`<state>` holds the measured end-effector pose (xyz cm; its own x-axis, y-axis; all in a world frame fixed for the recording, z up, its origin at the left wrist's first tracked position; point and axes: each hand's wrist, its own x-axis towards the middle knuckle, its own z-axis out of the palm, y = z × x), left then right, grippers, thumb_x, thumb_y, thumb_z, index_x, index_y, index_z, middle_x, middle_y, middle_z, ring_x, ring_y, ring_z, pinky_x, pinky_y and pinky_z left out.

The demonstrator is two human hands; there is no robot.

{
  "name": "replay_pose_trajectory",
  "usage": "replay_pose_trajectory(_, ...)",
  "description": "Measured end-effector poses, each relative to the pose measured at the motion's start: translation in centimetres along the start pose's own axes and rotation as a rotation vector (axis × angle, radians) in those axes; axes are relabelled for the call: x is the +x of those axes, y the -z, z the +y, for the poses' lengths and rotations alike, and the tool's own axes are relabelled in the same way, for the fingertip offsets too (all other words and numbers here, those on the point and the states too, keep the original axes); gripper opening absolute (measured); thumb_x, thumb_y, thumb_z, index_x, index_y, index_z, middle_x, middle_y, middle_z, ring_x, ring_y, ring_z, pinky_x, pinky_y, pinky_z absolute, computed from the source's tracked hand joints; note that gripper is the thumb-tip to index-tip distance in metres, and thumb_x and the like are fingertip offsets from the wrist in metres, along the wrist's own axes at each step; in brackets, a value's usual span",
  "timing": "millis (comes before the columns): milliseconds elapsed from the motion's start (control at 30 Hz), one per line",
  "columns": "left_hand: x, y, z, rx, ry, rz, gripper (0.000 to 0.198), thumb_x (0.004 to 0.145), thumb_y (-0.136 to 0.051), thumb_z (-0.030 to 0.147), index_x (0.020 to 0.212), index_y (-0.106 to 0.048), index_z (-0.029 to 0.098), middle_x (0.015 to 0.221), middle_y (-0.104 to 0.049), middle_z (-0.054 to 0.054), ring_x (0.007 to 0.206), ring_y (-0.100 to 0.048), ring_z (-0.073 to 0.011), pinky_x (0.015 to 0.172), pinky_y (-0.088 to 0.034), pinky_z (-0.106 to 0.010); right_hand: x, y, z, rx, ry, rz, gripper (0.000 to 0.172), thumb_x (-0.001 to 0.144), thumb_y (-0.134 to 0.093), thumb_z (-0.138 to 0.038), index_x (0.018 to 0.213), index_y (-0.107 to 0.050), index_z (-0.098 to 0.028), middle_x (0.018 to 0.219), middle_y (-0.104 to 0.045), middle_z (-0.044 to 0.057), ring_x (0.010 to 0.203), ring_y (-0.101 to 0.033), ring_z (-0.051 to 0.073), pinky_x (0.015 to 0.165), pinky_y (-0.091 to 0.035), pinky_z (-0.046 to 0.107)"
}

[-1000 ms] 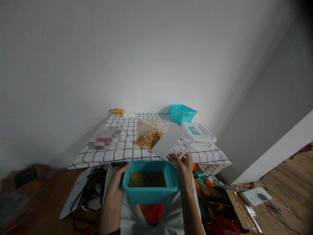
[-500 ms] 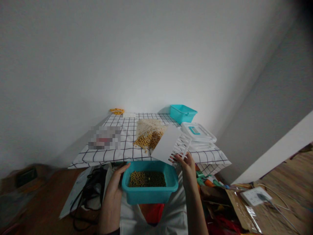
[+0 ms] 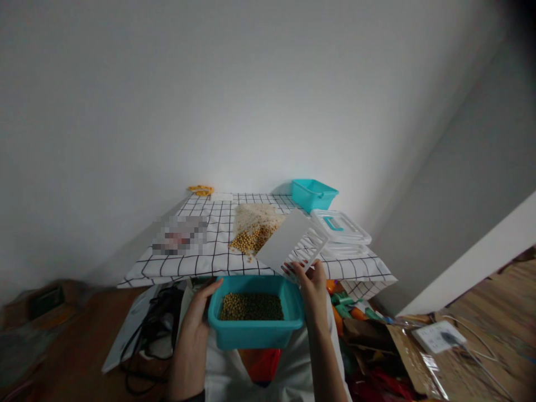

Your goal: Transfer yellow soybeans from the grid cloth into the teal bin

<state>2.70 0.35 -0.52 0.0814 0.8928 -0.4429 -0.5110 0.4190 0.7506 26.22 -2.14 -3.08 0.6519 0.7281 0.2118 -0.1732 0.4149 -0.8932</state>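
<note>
My left hand grips the left side of a teal plastic bin, its thumb over the rim. Inside the bin lie yellow soybeans at the left and small green beans at the right. My right hand is closed on the slotted end of a white plastic board. That board is tilted above the bin's far right rim and partly covers a clear bag. Loose soybeans spill from the bag onto the checked cloth.
A second teal bin stands at the table's back right, with clear lids stacked before it. An orange object lies at the back left. A power strip and an open cardboard box are on the floor at right.
My right hand has moved a little left with the white board, which now sits slightly higher. My left hand and the bin it holds have hardly moved.
</note>
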Motion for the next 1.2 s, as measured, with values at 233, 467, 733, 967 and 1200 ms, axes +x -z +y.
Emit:
replay_pose_trajectory(233,0.0,0.1,0.0,0.018,-0.026,-0.003,0.027,0.040,-0.095,0.025,0.061,-0.078,0.022,0.059,-0.084,-0.006,0.091,-0.085,-0.0449,0.071,-0.068,-0.044,-0.5,-0.4,-0.5,-0.065,0.047,-0.025,0.038,0.073,-0.089,-0.044,0.091,-0.062,-0.025,0.083,-0.081,0.001,0.077,-0.080,0.022,0.073,-0.065,0.035)
replay_pose_trajectory(467,0.3,0.6,0.0,0.024,-0.012,0.020,0.010,0.073,-0.087,0.019,0.073,-0.077,0.020,0.064,-0.082,0.000,0.079,-0.084,-0.0288,0.075,-0.067,-0.041,-1.0,-0.7,-0.5,-0.132,0.083,-0.049,0.034,0.075,-0.087,-0.045,0.089,-0.062,-0.026,0.083,-0.079,-0.001,0.076,-0.076,0.022,0.070,-0.061,0.033)
replay_pose_trajectory(733,0.6,0.7,-0.3,0.035,0.029,0.042,0.019,0.102,-0.069,0.023,0.084,-0.074,0.018,0.084,-0.082,0.002,0.081,-0.080,-0.0208,0.080,-0.066,-0.040,-1.1,-0.8,-0.8,-0.151,0.102,-0.088,0.032,0.077,-0.083,-0.046,0.090,-0.060,-0.028,0.085,-0.080,-0.001,0.076,-0.077,0.024,0.071,-0.063,0.038)
replay_pose_trajectory(967,0.8,1.0,-0.3,0.028,-0.030,-0.007,0.018,0.055,-0.092,0.025,0.065,-0.078,0.022,0.063,-0.084,-0.003,0.085,-0.085,-0.0386,0.073,-0.065,-0.041,-1.1,-0.6,-0.6,-0.165,0.115,-0.041,0.037,0.075,-0.086,-0.048,0.088,-0.060,-0.026,0.081,-0.077,-0.001,0.072,-0.075,0.023,0.067,-0.060,0.034)
replay_pose_trajectory(1200,1.0,0.9,-0.4,0.039,-0.063,-0.004,0.033,0.034,-0.097,0.031,0.060,-0.077,0.024,0.061,-0.084,-0.006,0.090,-0.084,-0.0453,0.068,-0.066,-0.043,-1.2,-0.3,-0.7,-0.143,0.096,-0.032,0.038,0.076,-0.084,-0.049,0.090,-0.059,-0.025,0.085,-0.080,0.002,0.077,-0.077,0.024,0.072,-0.062,0.036)
